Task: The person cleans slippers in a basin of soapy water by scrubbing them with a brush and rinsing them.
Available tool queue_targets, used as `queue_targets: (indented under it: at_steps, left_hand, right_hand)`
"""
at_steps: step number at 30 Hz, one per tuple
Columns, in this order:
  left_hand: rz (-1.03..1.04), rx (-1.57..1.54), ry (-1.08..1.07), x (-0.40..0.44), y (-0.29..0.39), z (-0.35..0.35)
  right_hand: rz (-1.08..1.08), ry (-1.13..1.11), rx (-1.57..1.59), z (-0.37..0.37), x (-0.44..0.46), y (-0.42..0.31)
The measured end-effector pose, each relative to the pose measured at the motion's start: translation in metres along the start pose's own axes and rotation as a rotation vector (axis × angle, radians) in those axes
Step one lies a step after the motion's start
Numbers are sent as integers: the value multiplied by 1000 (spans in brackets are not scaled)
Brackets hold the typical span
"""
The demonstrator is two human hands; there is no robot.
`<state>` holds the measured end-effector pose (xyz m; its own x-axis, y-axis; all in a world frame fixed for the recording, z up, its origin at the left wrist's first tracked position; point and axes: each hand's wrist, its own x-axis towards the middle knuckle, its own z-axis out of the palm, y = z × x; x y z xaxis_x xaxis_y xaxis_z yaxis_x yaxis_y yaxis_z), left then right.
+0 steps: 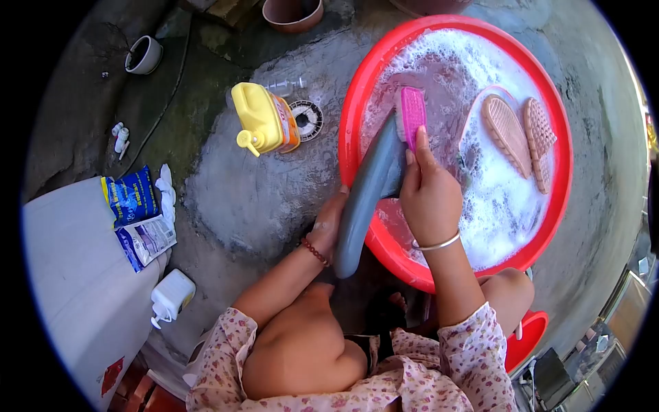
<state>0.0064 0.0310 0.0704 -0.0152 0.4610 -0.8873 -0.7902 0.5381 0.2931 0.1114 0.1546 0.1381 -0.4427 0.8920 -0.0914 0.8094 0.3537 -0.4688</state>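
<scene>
My left hand point(331, 221) grips a grey slipper point(362, 206) near its lower end, over the left rim of a red basin point(351, 123). My right hand point(431, 189) is closed round the handle of a pink brush point(413, 113). The bristles of the brush face the upper end of the slipper and look to touch it. Foamy water point(480, 233) fills the basin. On the right side of the foam, a pinkish-brown slipper point(506, 134) lies beside another patterned sole point(539, 144).
Left of the basin stand a yellow pump jug point(264, 120) and a round drain cover point(306, 121). Blue packets point(130, 198) and a white bottle point(171, 295) are at the far left. Pots point(293, 15) stand at the top. Part of another red basin point(527, 336) shows at lower right.
</scene>
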Motion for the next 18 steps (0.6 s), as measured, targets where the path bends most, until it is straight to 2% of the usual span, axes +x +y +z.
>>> queue_targets:
  at_steps: [2,5,6,7,9,12,15,17,18]
  left_hand:
    - [18,-97,-90,3,-3,-7]
    - [181,-52,-90,3,-15,-9]
    - [197,-36,-73,5,-14,-10]
    - [212,-19,-56,6,-13,-10]
    - [113,-73,-30,6,-10,-10]
    - [33,-34,6,6,-8,-10]
    - [73,-34,-90,15,-12,-20]
    - [115,-52,-109,18,-20,-23]
    - [132,-62,-85,19,-20,-19]
  right_hand:
    - [-82,-114,5,-21,-44,-18]
    - [-173,-241,24,-31,-111,-29]
    - [-128,-282,-61,-36,-102,-30]
    - [-127,-190,-36,-29,-80,-20]
    - [-124,-52,-86,-11,-27,0]
    - [-61,-63,23,5,16,20]
    - [-170,-92,35,-8,-54,3]
    - [-139,-350,-46,-32,-103,-18]
    - [-169,-287,-9,-27,-104,-13]
